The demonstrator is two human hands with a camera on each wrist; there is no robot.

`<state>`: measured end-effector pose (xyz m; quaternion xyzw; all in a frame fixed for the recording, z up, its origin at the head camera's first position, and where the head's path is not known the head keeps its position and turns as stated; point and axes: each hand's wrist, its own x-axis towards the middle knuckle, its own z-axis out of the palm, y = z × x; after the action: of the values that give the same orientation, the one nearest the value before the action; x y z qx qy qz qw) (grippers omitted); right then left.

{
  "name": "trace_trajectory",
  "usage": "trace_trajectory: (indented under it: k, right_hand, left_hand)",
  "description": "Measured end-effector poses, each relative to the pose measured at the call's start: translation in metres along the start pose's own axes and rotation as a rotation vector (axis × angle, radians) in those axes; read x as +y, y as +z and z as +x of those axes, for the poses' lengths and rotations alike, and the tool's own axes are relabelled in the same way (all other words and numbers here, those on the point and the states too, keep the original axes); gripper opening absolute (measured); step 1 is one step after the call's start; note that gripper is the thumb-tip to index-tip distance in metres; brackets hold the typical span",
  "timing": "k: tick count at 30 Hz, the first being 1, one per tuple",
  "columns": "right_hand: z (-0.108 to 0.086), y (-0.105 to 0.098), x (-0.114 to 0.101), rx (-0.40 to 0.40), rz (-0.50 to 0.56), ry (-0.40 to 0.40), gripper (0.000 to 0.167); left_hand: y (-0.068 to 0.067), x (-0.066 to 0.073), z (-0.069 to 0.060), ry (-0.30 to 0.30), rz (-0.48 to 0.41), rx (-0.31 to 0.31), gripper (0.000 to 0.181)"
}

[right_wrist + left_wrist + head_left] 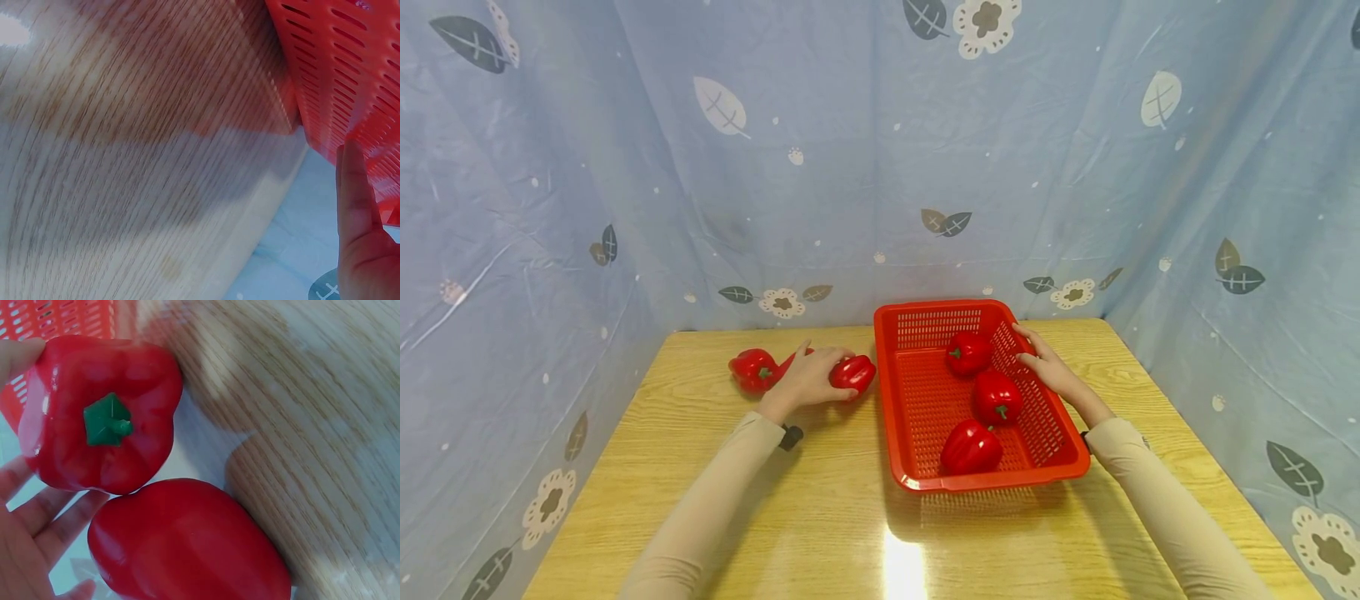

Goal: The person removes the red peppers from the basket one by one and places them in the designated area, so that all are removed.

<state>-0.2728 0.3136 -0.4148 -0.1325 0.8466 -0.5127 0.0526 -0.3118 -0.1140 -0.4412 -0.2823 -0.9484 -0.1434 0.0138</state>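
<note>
My left hand (808, 379) grips a red bell pepper (853, 375) just left of the red basket (889, 400). In the left wrist view, thumb and fingers are around that pepper, whose green stem (107, 422) faces the camera. A second bell pepper (187, 544) lies close against it there, partly covered by the hand in the head view. Farther left is another bell pepper (752, 371). My right hand (1051, 371) holds the basket's right rim, thumb over the inside and fingers (355, 194) along the outer wall.
Inside the basket lie three red bell peppers: one at the back (968, 353), one in the middle (997, 397) and one at the front (972, 447). A wooden table (820, 517) carries everything. Blue patterned curtains (820, 167) enclose its back and sides.
</note>
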Motion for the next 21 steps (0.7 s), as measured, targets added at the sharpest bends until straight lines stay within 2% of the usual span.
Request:
trace_trajectory:
  k: [8,14,21]
  right_hand:
    - [-0.003,0.001,-0.002,0.001,-0.022,0.007,0.057]
    - [-0.002,0.002,-0.003,-0.007,0.004,0.004,0.057]
    - [0.006,-0.002,0.016,-0.006,0.007,0.008,0.057]
  left_hand:
    - [0.000,0.001,0.000,-0.015,0.001,-0.010,0.067]
    - [0.001,0.000,0.001,-0.025,0.005,-0.022,0.067]
    - [0.003,0.000,0.001,-0.045,0.012,-0.029,0.068]
